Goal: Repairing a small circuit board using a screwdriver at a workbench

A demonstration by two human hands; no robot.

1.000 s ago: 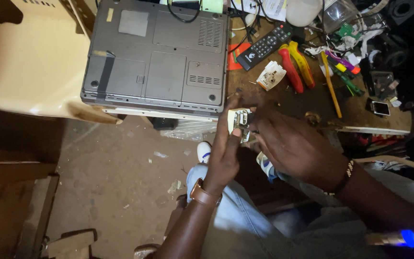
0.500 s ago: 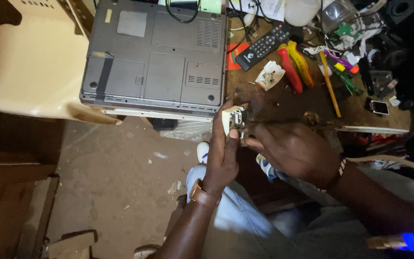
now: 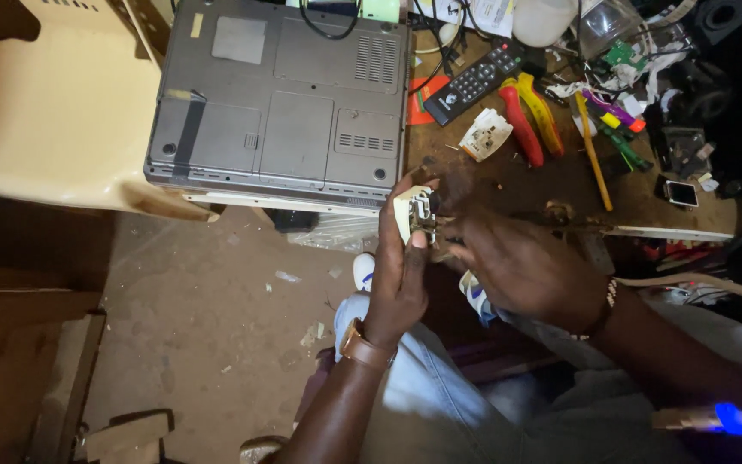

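My left hand [image 3: 401, 275] grips a small white electrical plug part [image 3: 412, 211] with metal pieces showing inside, held up just below the front edge of an upturned grey laptop [image 3: 281, 103]. My right hand [image 3: 521, 266] is closed right beside it, its fingers touching the part's right side; what it pinches is hidden by the fingers. A brown watch strap sits on my left wrist and a beaded band on my right.
The wooden workbench [image 3: 508, 185] carries another white plug piece [image 3: 485, 135], red and yellow pliers [image 3: 530, 116], a black remote [image 3: 472, 83], a yellow-handled tool [image 3: 592, 150] and tangled cables. A cream plastic chair [image 3: 53, 120] stands left. Dirt floor [image 3: 216, 326] lies below.
Both hands have shifted slightly left and up with the plug part, closer to the laptop's edge. My right hand has closed in tighter against it.
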